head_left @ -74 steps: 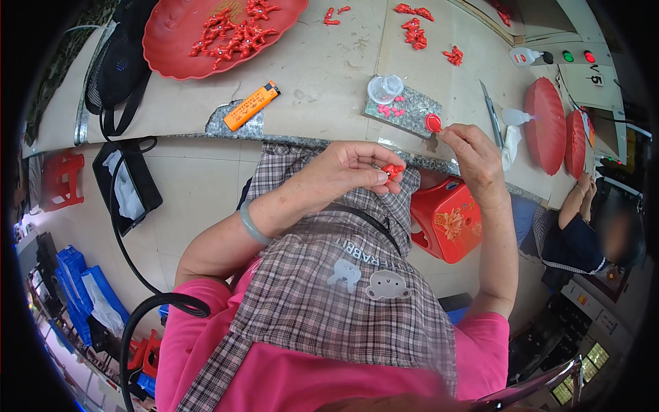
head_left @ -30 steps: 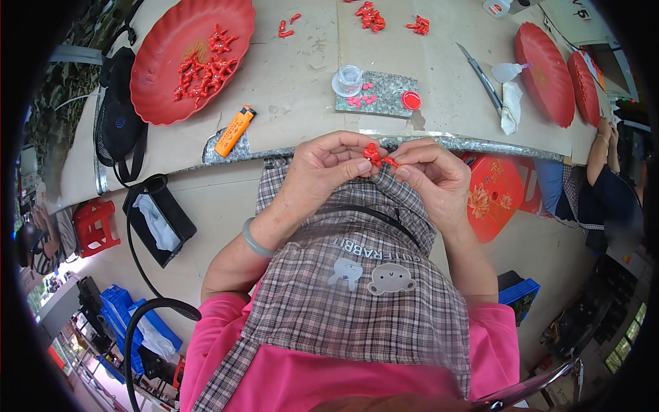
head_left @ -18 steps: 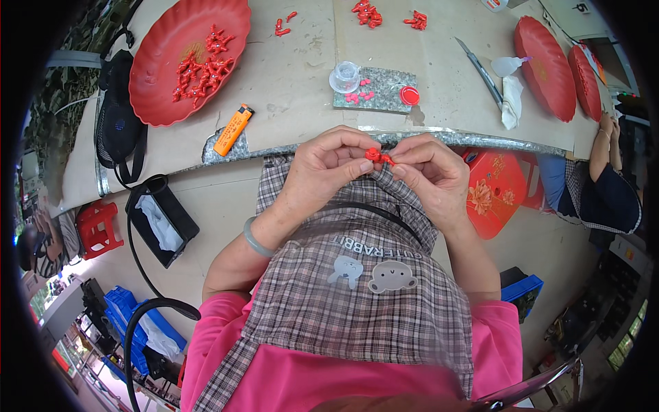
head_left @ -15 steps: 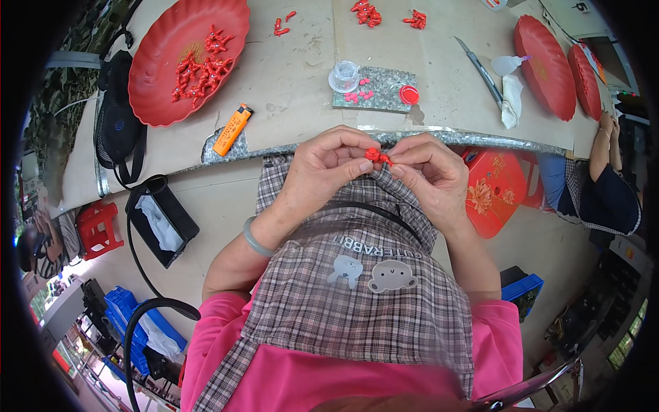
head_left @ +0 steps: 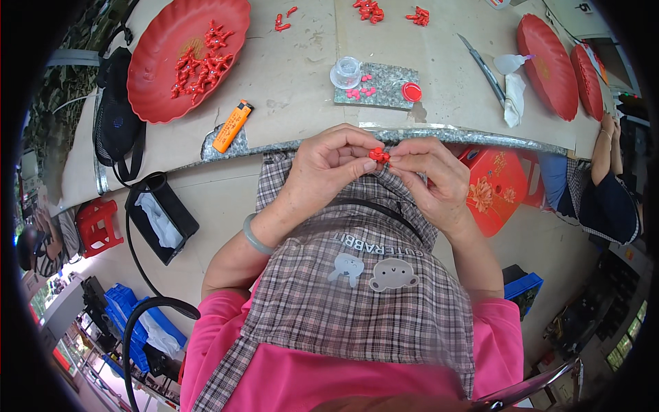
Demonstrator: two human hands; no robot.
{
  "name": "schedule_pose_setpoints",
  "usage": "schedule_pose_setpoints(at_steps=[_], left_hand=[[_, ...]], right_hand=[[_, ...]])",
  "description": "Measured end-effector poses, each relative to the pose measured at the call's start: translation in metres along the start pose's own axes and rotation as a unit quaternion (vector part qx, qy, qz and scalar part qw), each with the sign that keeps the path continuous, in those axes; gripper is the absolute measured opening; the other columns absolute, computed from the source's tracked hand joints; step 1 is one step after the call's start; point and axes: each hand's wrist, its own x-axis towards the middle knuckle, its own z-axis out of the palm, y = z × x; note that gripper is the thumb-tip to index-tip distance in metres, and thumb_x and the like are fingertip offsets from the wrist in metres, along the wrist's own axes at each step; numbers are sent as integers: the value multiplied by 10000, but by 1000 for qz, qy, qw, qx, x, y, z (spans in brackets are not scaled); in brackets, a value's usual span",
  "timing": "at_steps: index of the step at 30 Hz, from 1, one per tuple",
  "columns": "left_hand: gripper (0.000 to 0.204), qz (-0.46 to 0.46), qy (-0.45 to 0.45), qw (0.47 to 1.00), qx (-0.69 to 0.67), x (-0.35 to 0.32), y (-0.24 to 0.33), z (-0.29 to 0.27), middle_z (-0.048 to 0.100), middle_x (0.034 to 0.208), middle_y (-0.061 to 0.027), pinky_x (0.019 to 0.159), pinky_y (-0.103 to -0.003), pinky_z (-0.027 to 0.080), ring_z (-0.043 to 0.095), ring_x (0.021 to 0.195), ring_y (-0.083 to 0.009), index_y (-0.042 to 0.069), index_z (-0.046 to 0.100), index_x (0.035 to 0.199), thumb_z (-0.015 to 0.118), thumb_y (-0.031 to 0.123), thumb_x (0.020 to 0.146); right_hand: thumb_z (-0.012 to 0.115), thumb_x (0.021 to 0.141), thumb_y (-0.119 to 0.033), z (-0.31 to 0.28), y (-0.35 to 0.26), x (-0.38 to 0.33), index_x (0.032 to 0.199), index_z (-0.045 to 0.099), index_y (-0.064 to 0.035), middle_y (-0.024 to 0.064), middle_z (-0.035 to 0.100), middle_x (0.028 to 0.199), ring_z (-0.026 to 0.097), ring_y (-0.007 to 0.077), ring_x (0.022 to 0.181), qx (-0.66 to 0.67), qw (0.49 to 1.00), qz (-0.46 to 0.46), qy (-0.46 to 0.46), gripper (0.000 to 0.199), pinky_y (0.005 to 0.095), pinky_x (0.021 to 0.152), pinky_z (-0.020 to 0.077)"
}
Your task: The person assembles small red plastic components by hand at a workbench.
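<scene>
Just off the table's near edge, a small glossy red figure (head_left: 379, 156) sits between my two hands. My left hand (head_left: 329, 163) pinches it from the left with thumb and forefinger. From the right, my right hand (head_left: 432, 175) holds its other side between closed fingertips. The fingers cover much of the figure, so its exact shape cannot be made out. Beyond my hands lies a speckled stone slab (head_left: 388, 99) bearing a clear plastic cup (head_left: 345, 72), several small pink pieces (head_left: 366, 77) and a round red lid (head_left: 412, 92).
A scalloped red tray (head_left: 154, 93) with several red figures (head_left: 199, 65) is at far left, near an orange lighter (head_left: 233, 126). More red pieces (head_left: 371, 12) lie at the back. A craft knife (head_left: 484, 69), white tissue (head_left: 513, 99) and red tray (head_left: 546, 69) are right.
The red figure has turned between my fingers and looks more compact now. My right fingertips have shifted slightly on it. The things on the table have stayed put.
</scene>
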Motion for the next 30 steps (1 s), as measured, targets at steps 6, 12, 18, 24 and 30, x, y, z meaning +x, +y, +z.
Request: schedule_pose_setpoints(at_steps=[6,12,18,24,30], left_hand=[[197,5,2,999,46,-1,0,1,606,1093,-85,875,-263,575,672,982,-165,-64,655,1076,639,-87,881],[198,39,-14,989,144,-5,7,1,621,1087,-114,885,-308,589,680,967,-197,-52,675,1063,649,-84,869],[218,212,0,915,344,-5,7,2,680,902,-109,677,-297,568,694,817,-220,-4,711,998,707,-59,786],[194,255,-3,896,365,-9,6,3,697,923,-115,672,-302,567,692,808,-235,-7,718,967,717,-48,777],[210,250,-12,896,368,-10,6,2,718,945,-114,688,-285,554,701,825,-218,16,729,985,739,-26,779]], right_hand=[[728,712,48,1,9,0,901,676,23,123,667,927,683,258,803,-62,991,-119,-3,198,321,644,569],[730,700,55,1,12,-1,897,683,24,141,674,910,687,269,764,-40,990,-138,5,205,329,633,576],[741,700,76,7,7,-7,892,696,23,134,686,895,691,250,747,-21,991,-130,31,204,312,623,574],[747,731,123,13,8,-16,939,684,1,141,678,930,684,237,767,8,991,-125,41,249,306,625,566],[766,688,71,18,8,-16,892,692,24,127,677,872,676,226,705,12,986,-149,69,221,294,573,554]])
